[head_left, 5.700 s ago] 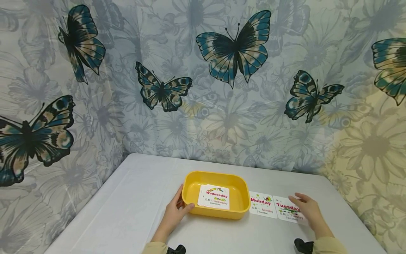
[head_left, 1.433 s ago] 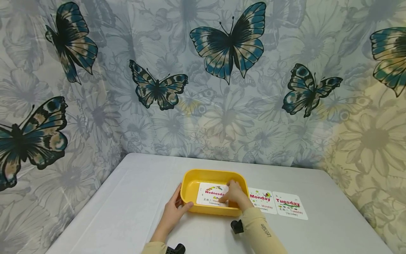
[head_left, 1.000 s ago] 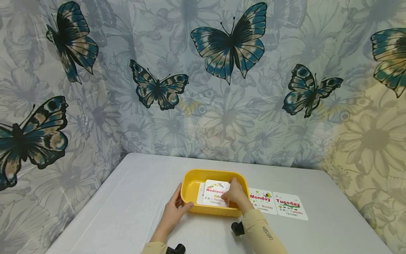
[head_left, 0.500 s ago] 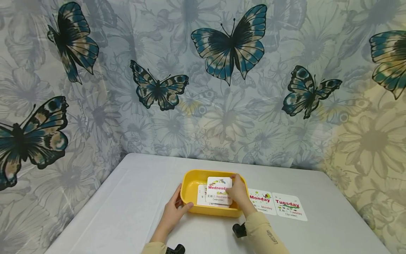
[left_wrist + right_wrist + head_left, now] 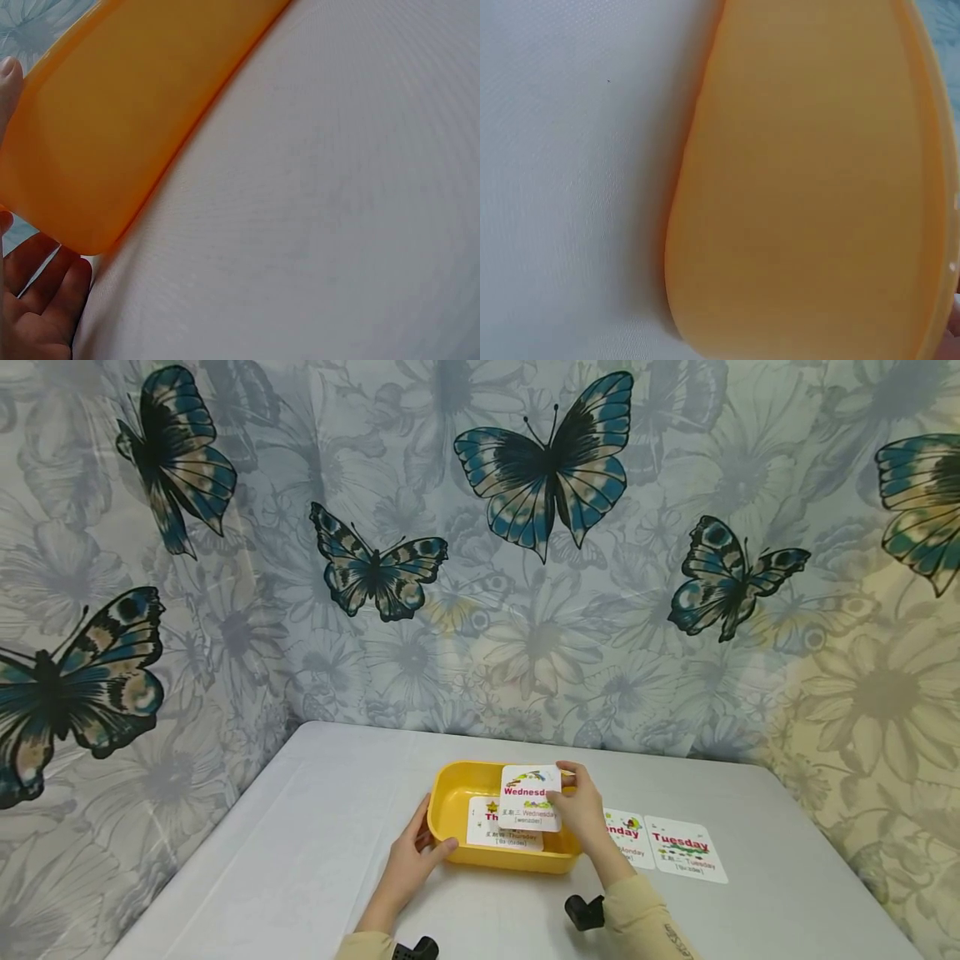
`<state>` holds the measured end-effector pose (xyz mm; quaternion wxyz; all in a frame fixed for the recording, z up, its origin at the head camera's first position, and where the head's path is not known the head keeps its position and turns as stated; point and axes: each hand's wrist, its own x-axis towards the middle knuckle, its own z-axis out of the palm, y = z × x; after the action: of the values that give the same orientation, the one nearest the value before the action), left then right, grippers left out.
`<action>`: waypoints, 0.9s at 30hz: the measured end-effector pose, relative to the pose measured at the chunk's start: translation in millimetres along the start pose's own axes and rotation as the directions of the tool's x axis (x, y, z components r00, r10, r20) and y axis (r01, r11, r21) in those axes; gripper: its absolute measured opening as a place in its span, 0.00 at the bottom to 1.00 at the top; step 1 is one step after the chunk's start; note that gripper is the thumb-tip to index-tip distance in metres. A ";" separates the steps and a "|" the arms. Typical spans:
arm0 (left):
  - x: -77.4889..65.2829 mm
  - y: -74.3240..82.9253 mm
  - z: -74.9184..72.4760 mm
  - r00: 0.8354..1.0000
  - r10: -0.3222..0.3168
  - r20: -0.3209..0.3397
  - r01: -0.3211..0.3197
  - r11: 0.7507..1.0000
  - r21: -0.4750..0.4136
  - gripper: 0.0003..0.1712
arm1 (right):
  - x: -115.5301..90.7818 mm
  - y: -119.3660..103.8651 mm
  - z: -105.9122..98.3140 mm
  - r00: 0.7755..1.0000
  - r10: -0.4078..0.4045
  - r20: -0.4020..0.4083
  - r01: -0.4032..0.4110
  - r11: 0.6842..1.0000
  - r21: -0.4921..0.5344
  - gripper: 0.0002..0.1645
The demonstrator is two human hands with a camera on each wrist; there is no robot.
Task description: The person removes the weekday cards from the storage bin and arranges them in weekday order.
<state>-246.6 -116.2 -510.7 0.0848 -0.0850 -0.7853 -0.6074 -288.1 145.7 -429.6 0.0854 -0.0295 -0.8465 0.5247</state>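
A white flashcard reading "Wednesday" [image 5: 523, 803] is pinched at its right edge by my right hand [image 5: 585, 814], raised over the right part of a yellow plastic tub [image 5: 517, 861]. Below it, a "Thursday" card [image 5: 482, 832] lies in the tub, its upper right covered by the raised card. My left hand [image 5: 406, 866] holds the tub at its near left corner, thumb at the front rim and fingers along the left end. The left wrist view shows those fingers [image 5: 49, 289] against the tub's end. Only the tub's outer wall [image 5: 802, 180] fills most of the right wrist view.
To the tub's right, a "Monday" card [image 5: 630, 841] and a "Tuesday" card [image 5: 684, 850] lie side by side, face up, on the white table [image 5: 315, 827]. My right wrist partly covers the Monday card. Behind the table hangs a butterfly-print cloth [image 5: 540, 652].
My right hand has come from the Tuesday card into the tub, then lifted the Wednesday card up and to the right, uncovering the Thursday card. My left hand has stayed on the tub.
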 end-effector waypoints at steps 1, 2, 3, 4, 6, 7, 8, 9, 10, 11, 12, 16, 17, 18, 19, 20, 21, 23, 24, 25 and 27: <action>-0.7 2.2 -0.5 1.000 0.000 0.000 0.000 1.000 -0.002 0.47 | -0.7 -0.1 -2.2 1.000 0.008 0.008 -0.009 1.000 0.020 0.32; -1.8 5.8 -1.0 1.000 -0.002 0.001 0.002 1.000 -0.008 0.47 | -2.0 -0.6 -4.9 1.000 0.017 0.019 -0.018 0.999 0.047 0.32; -3.2 10.2 -1.8 1.000 -0.002 0.002 0.002 1.000 -0.013 0.47 | -2.9 -0.6 -7.4 0.999 0.026 0.028 -0.028 0.997 0.074 0.32; -4.5 14.6 -2.7 1.000 0.002 0.005 -0.002 1.000 -0.015 0.47 | -4.3 -1.0 -10.3 0.999 0.036 0.036 -0.040 0.994 0.097 0.32; -7.2 23.7 -4.5 1.000 0.000 0.015 0.001 1.000 -0.023 0.48 | -7.2 -1.2 -16.7 0.998 0.054 0.043 -0.060 0.986 0.153 0.32; -8.5 27.9 -5.4 1.000 -0.001 0.020 0.002 1.000 -0.022 0.48 | -8.4 -0.7 -20.4 0.997 0.063 0.045 -0.070 0.981 0.179 0.32; -9.6 31.5 -6.2 1.000 -0.002 0.026 0.002 1.000 -0.020 0.48 | -9.9 -0.4 -24.6 0.997 0.072 0.042 -0.079 0.976 0.203 0.33; -10.4 34.0 -6.8 1.000 -0.001 0.030 0.001 1.000 -0.016 0.48 | -11.0 0.7 -29.0 0.996 0.080 0.040 -0.087 0.970 0.228 0.33; -10.9 35.6 -7.2 0.999 0.000 0.034 0.001 1.000 -0.013 0.48 | -12.2 1.8 -33.8 0.995 0.088 0.038 -0.094 0.963 0.252 0.34; -11.2 37.0 -7.5 0.999 -0.003 0.035 0.003 1.000 -0.011 0.48 | -13.0 3.5 -38.8 0.995 0.092 0.033 -0.098 0.956 0.275 0.34; -11.4 38.1 -7.7 0.999 -0.002 0.034 0.003 1.000 -0.010 0.48 | -13.8 5.3 -44.0 0.995 0.097 0.028 -0.101 0.951 0.293 0.35; -10.9 39.8 -7.9 1.000 -0.001 0.030 0.001 1.000 -0.011 0.48 | -18.1 14.8 -65.7 0.994 0.106 0.016 -0.105 0.936 0.335 0.36; -10.7 40.0 -8.0 1.000 0.000 0.029 0.001 1.000 -0.009 0.48 | -19.4 17.6 -70.8 0.994 0.108 0.008 -0.105 0.936 0.336 0.37; -10.6 40.1 -8.1 1.000 -0.001 0.030 0.001 1.000 -0.010 0.48 | -21.0 20.4 -75.8 0.993 0.115 0.003 -0.109 0.935 0.337 0.37; -10.4 39.8 -8.1 1.000 -0.001 0.030 0.002 1.000 -0.010 0.48 | -22.6 23.4 -80.8 0.993 0.119 0.001 -0.112 0.932 0.344 0.37; -10.2 39.2 -8.0 1.000 0.000 0.031 0.000 1.000 -0.010 0.48 | -24.2 26.9 -85.8 0.992 0.123 -0.005 -0.113 0.930 0.349 0.38; -9.8 38.1 -7.9 1.000 0.004 0.031 -0.003 1.000 -0.012 0.48 | -25.6 30.5 -90.4 0.992 0.129 -0.009 -0.117 0.929 0.352 0.38; -8.7 33.4 -6.9 1.000 0.011 0.027 -0.010 1.000 -0.012 0.47 | -28.6 38.1 -99.5 0.988 0.151 -0.016 -0.135 0.923 0.360 0.39; -7.5 29.1 -6.0 1.000 0.010 0.022 -0.010 1.000 -0.015 0.47 | -30.1 42.1 -104.1 0.987 0.160 -0.016 -0.143 0.919 0.367 0.40; -6.2 24.2 -5.0 1.000 0.008 0.017 -0.008 1.000 -0.012 0.47 | -31.5 46.3 -108.7 0.986 0.169 -0.017 -0.150 0.914 0.376 0.41; -3.2 13.7 -2.8 1.000 0.002 0.010 -0.002 1.000 -0.002 0.47 | -34.2 55.3 -117.6 0.980 0.199 -0.019 -0.176 0.902 0.394 0.42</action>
<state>-240.1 -115.7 -498.0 0.0813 -0.0891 -0.7850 -0.6076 -236.0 269.6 -431.7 0.0636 -0.1087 -0.7153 0.6874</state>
